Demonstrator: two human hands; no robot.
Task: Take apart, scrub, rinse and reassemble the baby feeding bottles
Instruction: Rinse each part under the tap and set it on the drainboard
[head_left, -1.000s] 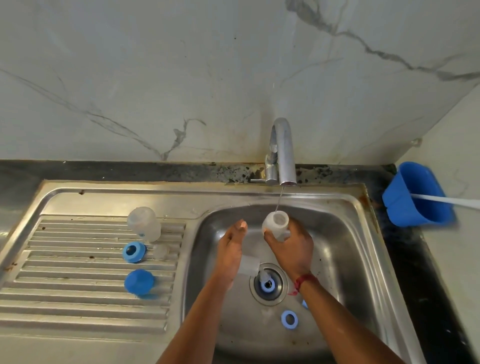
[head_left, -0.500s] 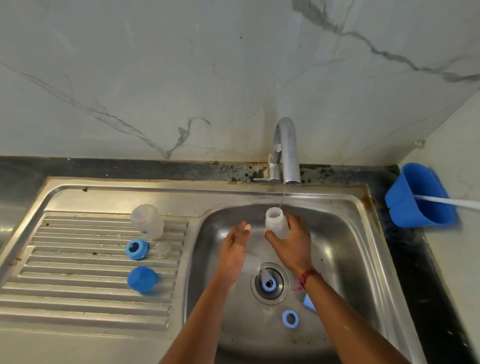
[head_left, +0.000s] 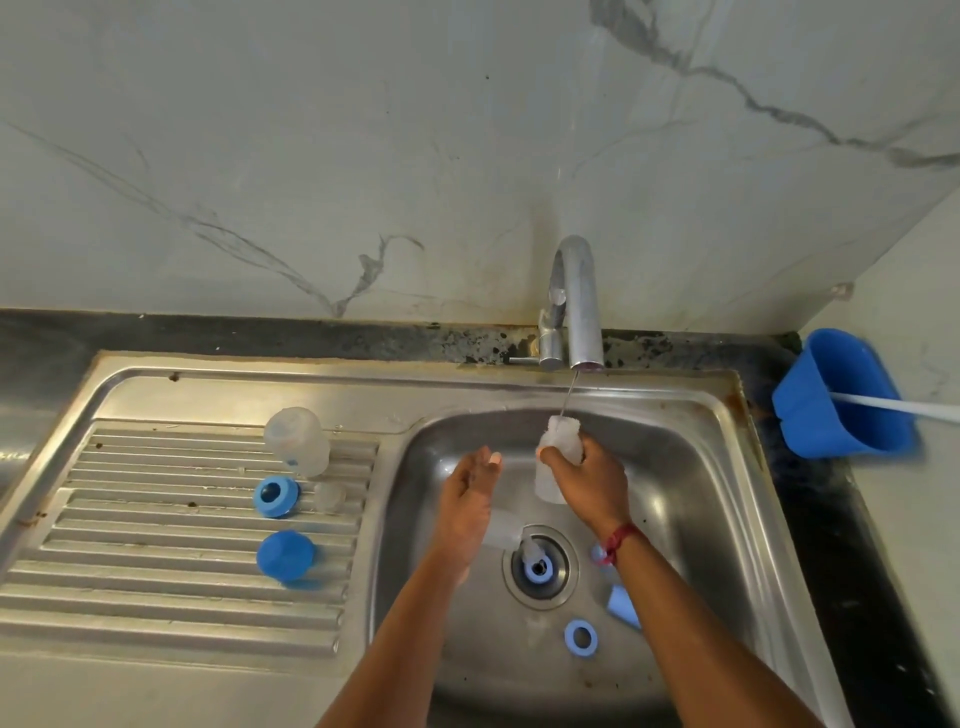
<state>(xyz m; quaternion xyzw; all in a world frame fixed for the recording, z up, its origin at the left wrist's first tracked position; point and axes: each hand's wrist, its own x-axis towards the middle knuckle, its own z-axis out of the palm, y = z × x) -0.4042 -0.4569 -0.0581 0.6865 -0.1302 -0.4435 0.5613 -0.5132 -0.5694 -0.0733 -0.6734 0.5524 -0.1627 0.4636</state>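
Observation:
My right hand (head_left: 589, 480) grips a translucent bottle body (head_left: 553, 470) upright under the thin stream from the tap (head_left: 576, 306), inside the steel sink (head_left: 691, 467). My left hand (head_left: 467, 499) hovers just left of it with straight fingers, holding nothing. Another clear bottle part (head_left: 506, 532) lies on the sink floor beside the drain (head_left: 540, 566). A blue ring (head_left: 581, 637) and a blue cap (head_left: 623, 605) lie in the basin. On the drainboard (head_left: 156, 519) are a clear bottle (head_left: 296, 441), a blue ring (head_left: 276, 496), a clear teat (head_left: 330, 496) and a blue cap (head_left: 285, 555).
A blue plastic tub (head_left: 841, 400) with a white handle sticking out stands on the dark counter at the right, against the side wall. A marble-patterned wall rises behind the tap.
My right hand has turned the bottle more upright under the stream. The camera view shifted slightly; my left hand stays beside the bottle.

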